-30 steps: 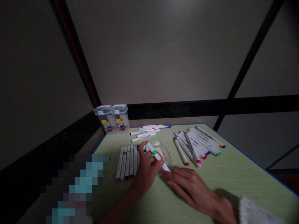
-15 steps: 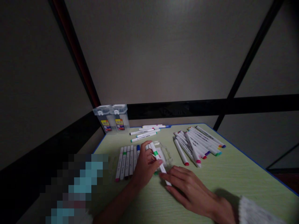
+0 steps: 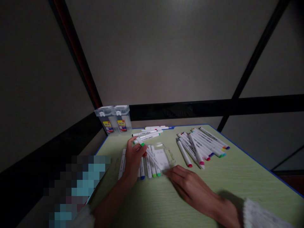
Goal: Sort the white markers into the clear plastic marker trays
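Observation:
My left hand [image 3: 133, 160] is closed round a white marker [image 3: 153, 157] with a green band, held slanting over a clear plastic tray [image 3: 173, 158]. Several white markers [image 3: 148, 167] lie side by side in the tray, with green, blue and other coloured ends. Part of that row is hidden behind my left hand. The fingers of my right hand [image 3: 193, 190] are drawn together, their tips at the tray's near right corner. Whatever they pinch is too small and blurred to make out.
A loose pile of white markers [image 3: 199, 144] with coloured ends lies to the right. More markers [image 3: 148, 136] lie at the back of the pale green table [image 3: 237, 177]. Two lidded clear boxes [image 3: 122, 118] stand at the back left, near the wall. A pixelated patch covers the lower left.
My left hand has moved left with the green-banded marker, whose lower end has come away from my right fingers. More of the tray's row shows. My right hand has hardly shifted.

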A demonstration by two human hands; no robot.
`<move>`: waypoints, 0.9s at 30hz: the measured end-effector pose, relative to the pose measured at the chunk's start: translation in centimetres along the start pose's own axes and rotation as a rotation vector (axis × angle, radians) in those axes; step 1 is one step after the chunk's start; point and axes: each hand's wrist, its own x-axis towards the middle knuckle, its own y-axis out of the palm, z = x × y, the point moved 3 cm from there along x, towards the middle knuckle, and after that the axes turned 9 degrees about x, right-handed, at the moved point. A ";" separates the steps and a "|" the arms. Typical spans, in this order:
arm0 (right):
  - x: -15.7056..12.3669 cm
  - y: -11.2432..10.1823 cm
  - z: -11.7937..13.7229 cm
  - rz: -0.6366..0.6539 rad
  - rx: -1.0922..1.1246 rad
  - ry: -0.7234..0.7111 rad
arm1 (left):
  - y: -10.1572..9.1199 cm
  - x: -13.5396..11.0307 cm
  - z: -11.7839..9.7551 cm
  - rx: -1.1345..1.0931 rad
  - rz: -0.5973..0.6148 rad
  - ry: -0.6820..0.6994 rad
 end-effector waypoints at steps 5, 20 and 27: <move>0.0 0.0 -0.2 -0.023 -0.011 0.031 | 0.1 -0.1 -0.2 -0.012 -0.016 -0.028; -0.2 -0.1 -0.2 0.031 -0.128 0.020 | 0.8 -0.6 0.4 -0.015 0.058 -0.060; -0.2 -0.1 0.0 -0.051 -0.105 -0.011 | 1.6 -1.1 0.8 0.046 0.138 -0.034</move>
